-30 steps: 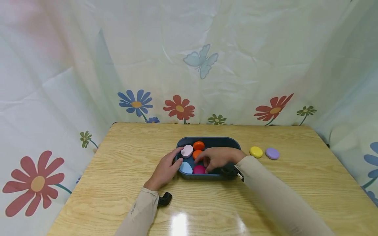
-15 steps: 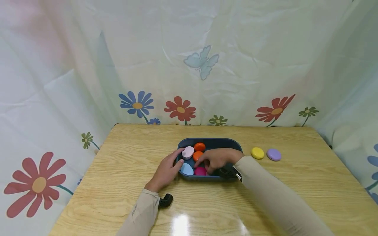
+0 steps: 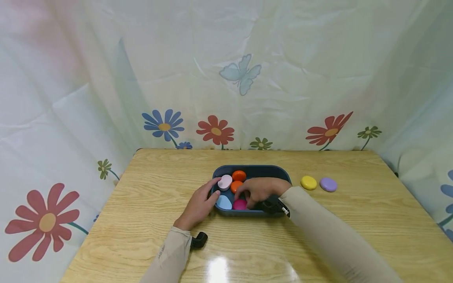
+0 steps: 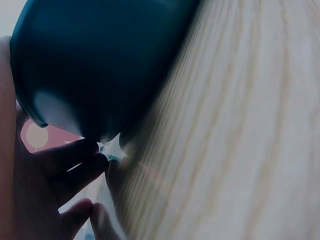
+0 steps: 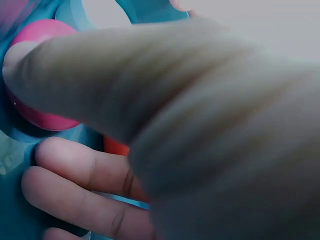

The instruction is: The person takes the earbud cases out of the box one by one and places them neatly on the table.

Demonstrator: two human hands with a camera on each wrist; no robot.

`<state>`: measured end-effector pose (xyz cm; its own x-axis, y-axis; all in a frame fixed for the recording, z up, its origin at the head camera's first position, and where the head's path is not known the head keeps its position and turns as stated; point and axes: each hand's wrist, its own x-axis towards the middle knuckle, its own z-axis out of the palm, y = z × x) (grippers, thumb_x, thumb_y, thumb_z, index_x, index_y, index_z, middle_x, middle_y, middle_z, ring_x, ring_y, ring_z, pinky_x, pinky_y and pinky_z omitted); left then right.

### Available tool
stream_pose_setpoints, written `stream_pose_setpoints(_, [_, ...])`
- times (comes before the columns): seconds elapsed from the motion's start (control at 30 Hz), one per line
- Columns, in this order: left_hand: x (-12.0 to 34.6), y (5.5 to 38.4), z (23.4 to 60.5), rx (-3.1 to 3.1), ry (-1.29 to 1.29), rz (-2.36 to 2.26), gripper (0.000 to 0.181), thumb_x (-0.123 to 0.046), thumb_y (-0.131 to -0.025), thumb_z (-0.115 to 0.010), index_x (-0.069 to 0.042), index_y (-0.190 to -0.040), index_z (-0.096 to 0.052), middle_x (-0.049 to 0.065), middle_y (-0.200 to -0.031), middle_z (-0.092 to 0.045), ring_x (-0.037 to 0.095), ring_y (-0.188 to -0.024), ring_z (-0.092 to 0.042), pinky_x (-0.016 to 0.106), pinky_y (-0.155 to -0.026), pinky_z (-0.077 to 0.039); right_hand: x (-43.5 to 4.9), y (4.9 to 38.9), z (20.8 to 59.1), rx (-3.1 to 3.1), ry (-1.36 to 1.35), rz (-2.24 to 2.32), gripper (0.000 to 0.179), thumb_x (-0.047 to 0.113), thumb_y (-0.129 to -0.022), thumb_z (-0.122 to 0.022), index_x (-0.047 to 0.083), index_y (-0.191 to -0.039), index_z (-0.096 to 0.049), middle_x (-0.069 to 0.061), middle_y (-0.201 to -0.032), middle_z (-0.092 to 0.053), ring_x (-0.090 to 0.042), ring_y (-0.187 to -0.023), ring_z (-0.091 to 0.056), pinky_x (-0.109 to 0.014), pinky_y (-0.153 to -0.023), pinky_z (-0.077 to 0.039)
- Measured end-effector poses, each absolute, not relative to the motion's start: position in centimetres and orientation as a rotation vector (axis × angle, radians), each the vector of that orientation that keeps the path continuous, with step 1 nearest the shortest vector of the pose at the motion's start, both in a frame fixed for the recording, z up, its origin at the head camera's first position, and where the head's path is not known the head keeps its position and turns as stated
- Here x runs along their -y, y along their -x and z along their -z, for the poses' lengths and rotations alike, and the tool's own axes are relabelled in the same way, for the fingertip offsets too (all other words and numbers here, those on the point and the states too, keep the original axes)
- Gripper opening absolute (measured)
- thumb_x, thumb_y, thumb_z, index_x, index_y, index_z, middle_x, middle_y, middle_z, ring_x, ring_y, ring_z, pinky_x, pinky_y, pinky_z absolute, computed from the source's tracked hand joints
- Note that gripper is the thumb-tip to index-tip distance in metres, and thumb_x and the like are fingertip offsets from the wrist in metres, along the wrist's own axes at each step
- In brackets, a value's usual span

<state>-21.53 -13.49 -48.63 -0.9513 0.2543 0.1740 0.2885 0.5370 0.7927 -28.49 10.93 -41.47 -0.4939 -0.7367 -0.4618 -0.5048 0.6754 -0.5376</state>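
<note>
A dark blue oblong tray [image 3: 276,169] stands on the table with several small round pieces inside. My left hand [image 3: 198,204] holds its left end, index finger and thumb over the rim; in the left wrist view the other fingers [image 4: 75,170] lie by its outer wall. My right hand [image 3: 260,190] reaches into the tray and pinches a bright pink round piece [image 3: 240,204]. The right wrist view has the thumb across this pink piece [image 5: 50,32], and the fingertips lie beside it. Near it are a light blue piece [image 3: 223,202], a pale pink one [image 3: 225,182] and two orange ones [image 3: 238,175].
A yellow round piece [image 3: 308,182] and a purple one [image 3: 328,184] lie on the wooden table [image 3: 170,169], right of the tray. Behind the table hangs a flowered cloth [image 3: 283,98]. Each wrist wears a black camera mount [image 3: 199,240].
My right index finger has drawn back slightly toward the thumb, over the pink piece. The left hand and the tray stay in place; the view shifts a little.
</note>
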Motion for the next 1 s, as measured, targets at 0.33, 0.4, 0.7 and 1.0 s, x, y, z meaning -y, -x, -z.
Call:
stream_pose_setpoints(0.33, [13.5, 21.4, 48.6, 2.717, 0.504, 1.397, 0.047, -0.034, -0.105, -0.050, -0.027, -0.151, -0.046, -0.002, -0.152, -0.045, 0.021, -0.141, -0.040, 0.047, -0.115, -0.032, -11.0, 28.7, 41.9, -2.217, 0.959, 0.452, 0.048, 0.015, -0.086, -0.079, 0.030, -0.129, -0.066, 0.004, -0.088, -0.062, -0.013, -0.078, -0.059, -0.030, -0.072, -0.050])
stream_pose_setpoints(0.4, [13.6, 21.4, 48.5, 2.715, 0.501, 1.387, 0.047, -0.034, -0.105, -0.050, -0.027, -0.151, -0.047, -0.002, -0.152, -0.046, 0.020, -0.140, -0.041, 0.046, -0.115, -0.033, -10.9, 28.8, 41.9, -2.211, 0.958, 0.439, 0.056, 0.013, -0.085, -0.080, 0.032, -0.135, -0.064, 0.004, -0.089, -0.062, -0.012, -0.077, -0.059, -0.029, -0.070, -0.050])
stream_pose_setpoints(0.7, [13.4, 21.5, 48.3, 2.730, 0.485, 1.383, 0.046, -0.030, -0.105, -0.051, -0.028, -0.150, -0.048, -0.004, -0.151, -0.046, 0.018, -0.140, -0.041, 0.044, -0.116, -0.033, -10.8, 28.8, 41.8, -2.215, 0.989, 0.400, 0.047, 0.014, -0.087, -0.078, 0.032, -0.129, -0.067, 0.004, -0.090, -0.061, -0.012, -0.079, -0.057, -0.028, -0.071, -0.048])
stream_pose_setpoints(1.0, [13.5, 21.5, 48.4, 2.730, 0.469, 1.391, 0.045, -0.030, -0.105, -0.051, -0.027, -0.150, -0.048, -0.005, -0.151, -0.047, 0.018, -0.140, -0.041, 0.043, -0.116, -0.032, -11.8, 28.7, 42.1, -2.265, 1.002, 0.497, 0.033, 0.032, -0.084, -0.081, 0.028, -0.113, -0.065, 0.007, -0.093, -0.061, -0.013, -0.085, -0.056, -0.031, -0.074, -0.049])
